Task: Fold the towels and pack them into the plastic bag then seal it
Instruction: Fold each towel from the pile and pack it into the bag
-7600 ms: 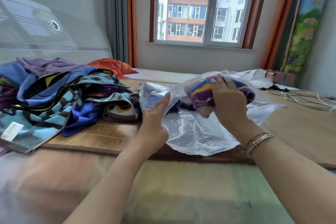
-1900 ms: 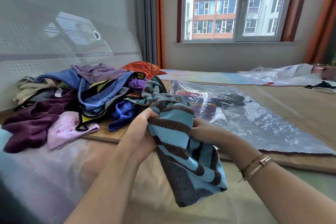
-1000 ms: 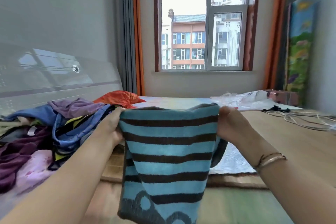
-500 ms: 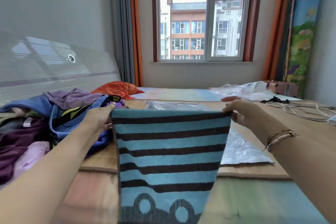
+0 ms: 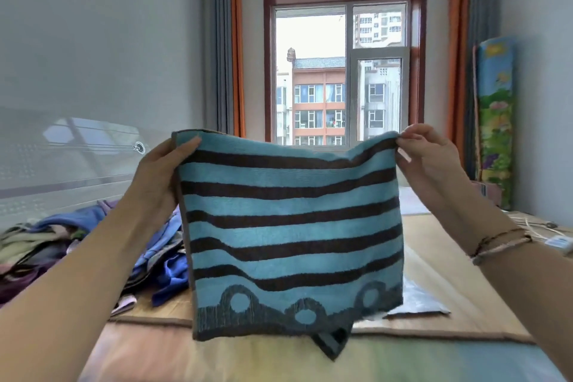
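A blue towel with dark brown stripes hangs in the air in front of me, folded over at the top edge. My left hand grips its upper left corner. My right hand pinches the upper right corner. The towel's lower edge hangs above the bed mat. Only a corner of the clear plastic bag shows on the mat behind the towel; the rest is hidden. A pile of unfolded towels lies to the left.
A bamboo mat covers the bed. White cables lie at the right edge. A window, curtains and a rolled colourful mat stand at the far wall. A white headboard runs along the left.
Both hands have lifted the striped towel higher, and its top edge now sags between them. The view has tilted upward, so less of the bag shows.
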